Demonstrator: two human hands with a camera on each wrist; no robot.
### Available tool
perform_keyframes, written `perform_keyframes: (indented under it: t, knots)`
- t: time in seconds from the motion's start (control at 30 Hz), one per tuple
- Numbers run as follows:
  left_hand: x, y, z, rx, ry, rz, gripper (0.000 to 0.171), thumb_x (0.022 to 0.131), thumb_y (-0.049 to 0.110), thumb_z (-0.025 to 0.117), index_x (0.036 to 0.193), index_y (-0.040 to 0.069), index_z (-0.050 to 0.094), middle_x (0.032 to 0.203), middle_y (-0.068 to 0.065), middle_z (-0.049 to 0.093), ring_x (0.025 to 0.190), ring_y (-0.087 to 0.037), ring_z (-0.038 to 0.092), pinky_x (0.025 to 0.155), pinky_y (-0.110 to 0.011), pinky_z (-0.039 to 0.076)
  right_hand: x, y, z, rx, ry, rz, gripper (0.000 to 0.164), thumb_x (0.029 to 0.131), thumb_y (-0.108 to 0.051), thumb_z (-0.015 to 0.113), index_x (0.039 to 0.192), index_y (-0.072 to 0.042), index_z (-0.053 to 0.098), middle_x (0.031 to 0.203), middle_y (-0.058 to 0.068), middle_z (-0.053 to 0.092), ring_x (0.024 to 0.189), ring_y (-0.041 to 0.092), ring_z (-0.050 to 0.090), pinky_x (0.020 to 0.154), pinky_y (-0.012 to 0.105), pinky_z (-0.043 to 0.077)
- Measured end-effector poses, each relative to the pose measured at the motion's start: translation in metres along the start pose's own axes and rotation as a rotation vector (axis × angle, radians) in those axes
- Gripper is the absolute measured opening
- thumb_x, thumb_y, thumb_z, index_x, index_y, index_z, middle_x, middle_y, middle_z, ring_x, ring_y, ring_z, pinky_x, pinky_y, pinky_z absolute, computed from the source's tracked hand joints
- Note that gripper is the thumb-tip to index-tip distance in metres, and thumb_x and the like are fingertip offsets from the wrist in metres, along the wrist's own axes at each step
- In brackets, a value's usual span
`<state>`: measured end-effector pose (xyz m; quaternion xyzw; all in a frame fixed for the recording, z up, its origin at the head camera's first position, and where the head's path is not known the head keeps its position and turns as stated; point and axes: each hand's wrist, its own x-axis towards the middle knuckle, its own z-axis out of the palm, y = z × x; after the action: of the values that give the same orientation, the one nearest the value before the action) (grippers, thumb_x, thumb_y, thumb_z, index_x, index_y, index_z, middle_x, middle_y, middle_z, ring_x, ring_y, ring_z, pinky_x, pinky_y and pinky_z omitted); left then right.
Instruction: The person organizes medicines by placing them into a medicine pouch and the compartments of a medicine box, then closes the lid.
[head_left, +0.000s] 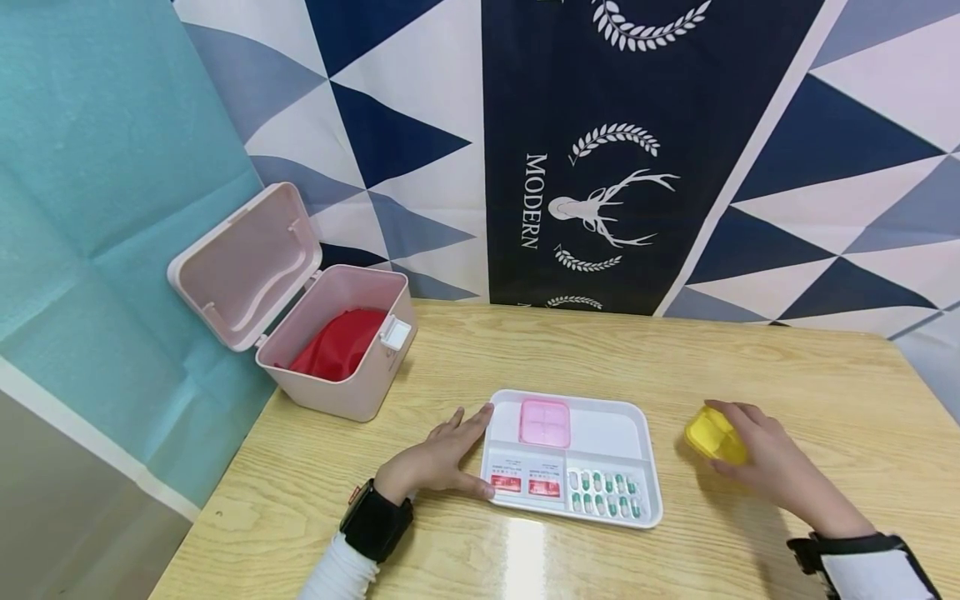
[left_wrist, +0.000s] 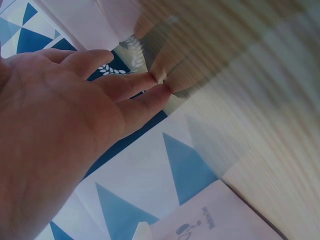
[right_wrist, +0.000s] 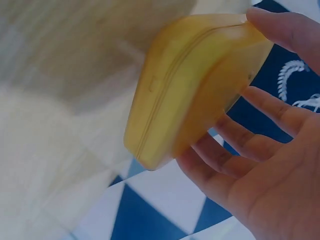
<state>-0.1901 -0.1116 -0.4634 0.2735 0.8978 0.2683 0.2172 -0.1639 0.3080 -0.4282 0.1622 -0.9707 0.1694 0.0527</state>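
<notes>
On the wooden table lies a white divided tray [head_left: 607, 427]. A pink square pill case [head_left: 544, 423] sits in its far section, red-and-white packets [head_left: 506, 483] in the near left one, and a blister pack [head_left: 606, 493] of green-and-white capsules in the near right one. My left hand [head_left: 442, 458] is at the tray's left side, fingers spread and thumb and fingertips right at the rim. Off to the tray's right, my right hand [head_left: 776, 462] grips a yellow pill case [head_left: 712, 433] between thumb and fingers. In the right wrist view this case [right_wrist: 185, 95] appears closed and slightly tilted.
A pink storage box [head_left: 330, 392] stands at the back left, its lid [head_left: 247, 267] raised and a red item [head_left: 341, 346] inside. Behind the table [head_left: 450, 558] hangs a patterned cloth [head_left: 577, 167]; a teal cover [head_left: 112, 208] is on the left.
</notes>
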Motion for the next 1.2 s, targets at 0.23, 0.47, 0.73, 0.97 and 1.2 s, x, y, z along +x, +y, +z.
perform_keyframes:
  t: [0.23,0.47,0.73,0.97,1.2]
  knots:
    - [0.001,-0.001,0.001,0.001,0.005,0.002,0.108,0.071,0.053,0.069,0.148,0.016,0.003,0.155,0.002,0.005,0.141,-0.031,-0.003,0.114,-0.047,0.005,0.023,-0.029,0.0,-0.005,0.011,-0.085,0.069,0.066,-0.011,0.078,0.127,-0.002,0.045,0.115,0.025,0.05,0.097,0.043,0.051,0.076,0.059,0.044]
    - [0.001,-0.001,0.001,0.009,0.002,0.003,0.108,0.072,0.054,0.068,0.148,0.016,0.002,0.155,0.002,0.005,0.141,-0.032,-0.002,0.114,-0.048,0.006,0.043,-0.056,0.0,0.013,-0.067,-0.175,0.063,0.069,-0.01,0.075,0.127,-0.011,0.049,0.12,0.022,0.049,0.1,0.041,0.05,0.078,0.056,0.046]
    - [0.001,-0.001,0.001,0.013,0.006,0.004,0.109,0.071,0.054,0.068,0.148,0.016,0.002,0.155,0.002,0.006,0.141,-0.033,-0.002,0.114,-0.048,0.006,0.057,-0.082,0.008,0.1,-0.151,-0.248,0.066,0.07,-0.004,0.073,0.13,-0.02,0.05,0.128,0.019,0.044,0.112,0.039,0.044,0.085,0.053,0.046]
    - [0.001,0.0,0.001,0.013,0.006,0.001,0.108,0.071,0.053,0.068,0.148,0.017,0.002,0.155,0.002,0.006,0.141,-0.032,-0.003,0.113,-0.049,0.006,0.064,-0.091,0.019,0.166,-0.183,-0.298,0.064,0.07,-0.003,0.072,0.128,-0.019,0.05,0.131,0.017,0.044,0.114,0.035,0.044,0.088,0.051,0.046]
    - [-0.001,0.0,0.0,0.008,0.005,-0.002,0.108,0.071,0.053,0.069,0.148,0.017,0.002,0.155,0.003,0.006,0.141,-0.032,-0.002,0.114,-0.048,0.006,0.066,-0.087,0.031,0.186,-0.161,-0.362,0.062,0.069,-0.002,0.072,0.126,-0.016,0.052,0.128,0.015,0.045,0.115,0.033,0.045,0.09,0.049,0.046]
